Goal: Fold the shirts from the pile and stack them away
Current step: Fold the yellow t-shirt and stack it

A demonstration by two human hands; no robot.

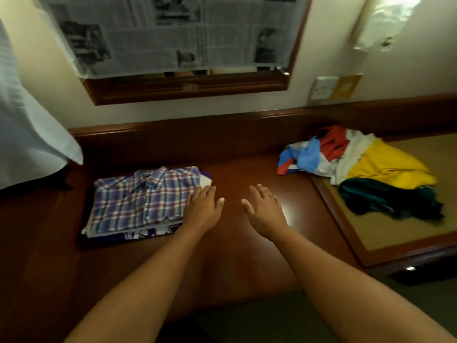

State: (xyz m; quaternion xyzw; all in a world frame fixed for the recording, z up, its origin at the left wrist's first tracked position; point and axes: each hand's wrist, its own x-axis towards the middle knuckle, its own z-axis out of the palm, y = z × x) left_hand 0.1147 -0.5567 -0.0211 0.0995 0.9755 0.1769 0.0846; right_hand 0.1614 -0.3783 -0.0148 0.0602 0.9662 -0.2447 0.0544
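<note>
Left hand point(203, 206) rests flat, fingers straight, on the folded purple plaid cotton shirt point(143, 196) mid-left; right hand point(263, 209), grip apart, hovers over the dark wooden bench point(247, 169).

Folded shirt point(146, 196): blue, red and white plaid. Pile of shirts point(358, 167): red, light blue, white, yellow, dark teal. Desk point(247, 243): reddish-brown wood. Newspaper point(168, 30): grey print.

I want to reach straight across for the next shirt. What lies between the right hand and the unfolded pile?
In the head view, only bare desk top lies between the right hand and the unfolded pile.
</note>
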